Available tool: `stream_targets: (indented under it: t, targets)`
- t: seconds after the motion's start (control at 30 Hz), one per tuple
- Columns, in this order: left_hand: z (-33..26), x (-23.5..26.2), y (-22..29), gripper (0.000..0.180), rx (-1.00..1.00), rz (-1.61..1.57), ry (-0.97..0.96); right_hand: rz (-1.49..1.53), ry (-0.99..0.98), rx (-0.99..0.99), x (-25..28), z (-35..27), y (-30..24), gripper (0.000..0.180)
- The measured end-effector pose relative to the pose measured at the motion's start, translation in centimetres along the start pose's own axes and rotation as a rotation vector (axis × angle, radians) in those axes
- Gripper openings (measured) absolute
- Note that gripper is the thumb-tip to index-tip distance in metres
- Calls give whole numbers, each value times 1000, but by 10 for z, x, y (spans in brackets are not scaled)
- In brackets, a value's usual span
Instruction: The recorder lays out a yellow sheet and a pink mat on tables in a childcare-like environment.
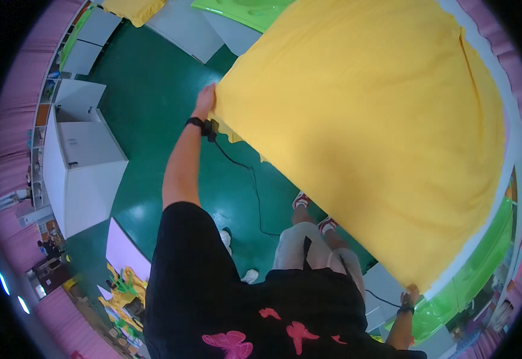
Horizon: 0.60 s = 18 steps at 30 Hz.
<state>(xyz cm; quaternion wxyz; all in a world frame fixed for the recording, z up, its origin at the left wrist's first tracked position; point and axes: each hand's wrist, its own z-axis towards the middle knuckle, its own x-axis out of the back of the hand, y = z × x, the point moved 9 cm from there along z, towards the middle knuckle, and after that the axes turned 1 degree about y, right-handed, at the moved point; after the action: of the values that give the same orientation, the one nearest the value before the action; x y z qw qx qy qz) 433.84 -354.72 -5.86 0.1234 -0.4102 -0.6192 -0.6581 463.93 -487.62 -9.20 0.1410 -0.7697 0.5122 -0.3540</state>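
Note:
A large yellow cloth (356,113) lies spread over a table, with a few creases toward its far right side. At its left corner my left hand (206,100) is closed on the edge, arm stretched forward. My right hand (411,294) is closed on the near right corner, low in the view and close to a green surface. Between my hands the cloth's near edge runs in an almost straight line. Below the left hand a bit of the cloth hangs down. The pale table edge (508,113) shows along the right side of the cloth.
White open-doored cabinets (93,173) stand at the left on a green floor (153,78). A black cable (255,185) trails from my left wrist. Bright green panels (482,269) lie at the right, and another green-topped piece (243,11) stands ahead. Feet show below the cloth.

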Motion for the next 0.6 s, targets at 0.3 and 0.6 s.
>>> stream_targets:
  t: [0.3,0.6]
  targets:
    - [-152,-27,36,51,-24,-128,222,-1475,351,562,-27,7,-38,29]
    - [-316,-127,167,56,222,-776,-17,-554,834,1,28,-45,-70,53]
